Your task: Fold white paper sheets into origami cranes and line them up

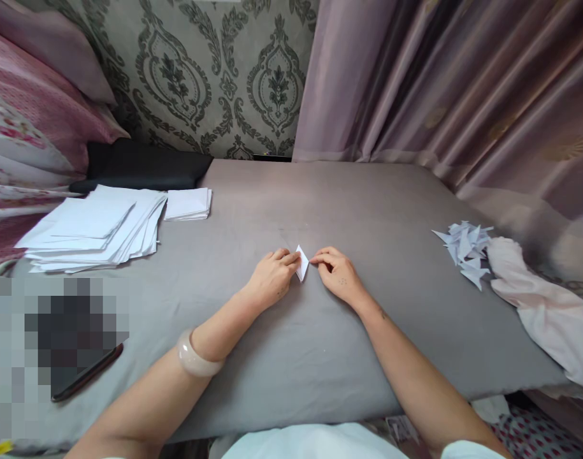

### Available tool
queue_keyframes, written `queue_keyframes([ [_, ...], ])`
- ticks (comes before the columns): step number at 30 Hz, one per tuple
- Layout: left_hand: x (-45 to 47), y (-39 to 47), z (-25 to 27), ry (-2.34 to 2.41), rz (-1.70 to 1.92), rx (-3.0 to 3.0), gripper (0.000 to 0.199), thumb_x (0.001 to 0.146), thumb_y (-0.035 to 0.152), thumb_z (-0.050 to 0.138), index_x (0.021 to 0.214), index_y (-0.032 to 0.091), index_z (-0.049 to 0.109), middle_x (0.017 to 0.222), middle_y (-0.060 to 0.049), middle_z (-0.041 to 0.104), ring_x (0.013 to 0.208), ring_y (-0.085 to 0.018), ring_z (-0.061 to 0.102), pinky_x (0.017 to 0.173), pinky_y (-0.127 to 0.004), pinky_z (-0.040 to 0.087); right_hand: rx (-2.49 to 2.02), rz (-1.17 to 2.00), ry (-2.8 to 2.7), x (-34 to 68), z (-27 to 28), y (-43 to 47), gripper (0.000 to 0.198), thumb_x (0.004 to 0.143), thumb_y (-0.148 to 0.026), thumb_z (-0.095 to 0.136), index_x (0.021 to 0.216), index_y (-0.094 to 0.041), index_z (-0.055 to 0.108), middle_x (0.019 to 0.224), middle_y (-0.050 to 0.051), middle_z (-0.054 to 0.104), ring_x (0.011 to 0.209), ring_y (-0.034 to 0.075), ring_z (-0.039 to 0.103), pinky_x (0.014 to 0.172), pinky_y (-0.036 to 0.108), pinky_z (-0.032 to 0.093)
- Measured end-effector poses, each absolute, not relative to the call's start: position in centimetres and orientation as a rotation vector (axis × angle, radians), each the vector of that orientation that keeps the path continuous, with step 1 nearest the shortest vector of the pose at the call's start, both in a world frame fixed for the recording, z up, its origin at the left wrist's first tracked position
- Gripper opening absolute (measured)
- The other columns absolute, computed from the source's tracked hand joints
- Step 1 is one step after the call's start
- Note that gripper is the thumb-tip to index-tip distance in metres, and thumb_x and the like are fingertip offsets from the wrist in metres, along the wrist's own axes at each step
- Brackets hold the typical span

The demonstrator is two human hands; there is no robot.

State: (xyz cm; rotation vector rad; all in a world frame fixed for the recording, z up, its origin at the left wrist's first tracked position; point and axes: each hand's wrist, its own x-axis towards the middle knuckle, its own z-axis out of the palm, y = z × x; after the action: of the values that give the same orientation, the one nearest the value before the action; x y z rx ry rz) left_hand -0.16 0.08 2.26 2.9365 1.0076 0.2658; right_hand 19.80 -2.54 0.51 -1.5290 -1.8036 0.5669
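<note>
A small white folded paper (302,265), diamond-shaped with pointed ends, lies on the grey cloth between my hands. My left hand (273,275) presses it from the left, its fingers bent together over the paper's left side and hiding part of it. At the paper's right corner, the thumb and forefinger of my right hand (338,274) are pinched together; its other fingers are curled in. Over to the right sits a heap of pointed folded paper pieces (464,247).
On the left are a stack of white paper sheets (93,233) and a smaller stack of paper (188,204). Behind them lies a black folded item (148,167). A dark, partly blurred device (83,370) rests at the near left. Pale cloth (542,306) is bunched along the right edge.
</note>
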Motion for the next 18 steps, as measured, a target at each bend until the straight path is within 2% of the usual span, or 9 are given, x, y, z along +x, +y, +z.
queue_keyframes([
  [8,-0.1,0.1,2.3,1.01,0.244,2.956,0.045,0.086,0.007,0.043,0.127,0.018,0.055,0.134,-0.008,0.057,0.11,-0.023,0.055,0.079,-0.034,0.049,-1.599,0.437,-1.961,19.2,1.6,-3.8,0.04,0.084,-0.009,0.043,0.108,-0.028,0.068,0.107,0.003,0.065,0.088,0.015,0.063,0.079,0.028,0.048],
  [14,0.1,-0.2,2.3,1.03,0.263,2.936,0.042,0.086,0.007,0.044,0.124,0.017,0.057,0.134,-0.008,0.057,0.109,-0.025,0.055,0.08,-0.035,0.05,-1.675,0.289,-2.161,18.9,2.6,-4.3,0.035,0.09,-0.015,0.042,0.108,-0.028,0.068,0.109,0.004,0.064,0.09,0.016,0.063,0.074,0.027,0.047],
  [18,-0.2,0.0,2.0,1.047,0.512,2.698,0.038,0.084,0.006,0.043,0.114,0.017,0.063,0.125,-0.008,0.063,0.107,-0.023,0.057,0.085,-0.036,0.051,-1.703,0.372,-2.0,19.0,2.4,-3.9,0.034,0.087,-0.011,0.042,0.105,-0.026,0.068,0.108,0.003,0.065,0.086,0.015,0.063,0.074,0.027,0.048],
])
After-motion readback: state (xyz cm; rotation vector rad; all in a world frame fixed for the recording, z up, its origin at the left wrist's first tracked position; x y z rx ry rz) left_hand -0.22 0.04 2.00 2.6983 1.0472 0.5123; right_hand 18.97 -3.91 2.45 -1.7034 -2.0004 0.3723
